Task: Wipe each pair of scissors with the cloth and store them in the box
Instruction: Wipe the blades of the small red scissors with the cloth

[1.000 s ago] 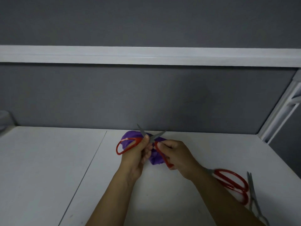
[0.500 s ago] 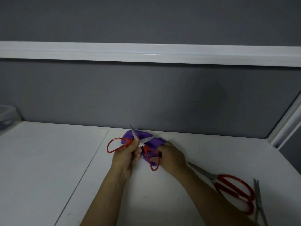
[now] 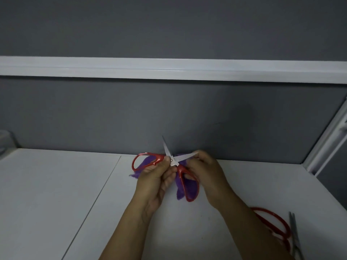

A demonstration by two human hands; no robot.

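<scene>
Head view, centre of frame: red-handled scissors (image 3: 173,162) held above the white table (image 3: 56,194), blades spread wide; one blade pointing up and slightly left against the grey partition (image 3: 169,113), the other pointing right; one handle loop extending left, the other hanging down toward the lower centre.

Left hand (image 3: 155,177): fingers curled round the scissors just beside the pivot, thumb tip pressed against it; wrist and forearm entering from the lower centre of the frame.

Right hand (image 3: 206,175): fingers curled over the end of the right-pointing blade, gripping the purple cloth (image 3: 187,188) there; cloth bunched behind the blades, visible through both handle loops and trailing down between the two hands; contact between cloth and table not discernible.

Lower right of frame: second red-handled scissors (image 3: 272,222) lying flat on the table, partly hidden behind the right forearm; just beside them, nearer the right edge, a pair of plain grey metal scissors (image 3: 293,233), cut off by the bottom edge.

Left edge of frame, at table level: pale translucent object (image 3: 4,139), mostly out of view, kind not discernible.

Background: white horizontal rail (image 3: 169,69) across the partition; white frame post (image 3: 326,139) slanting along the right edge; thin seam (image 3: 105,184) running diagonally across the table left of the hands.
</scene>
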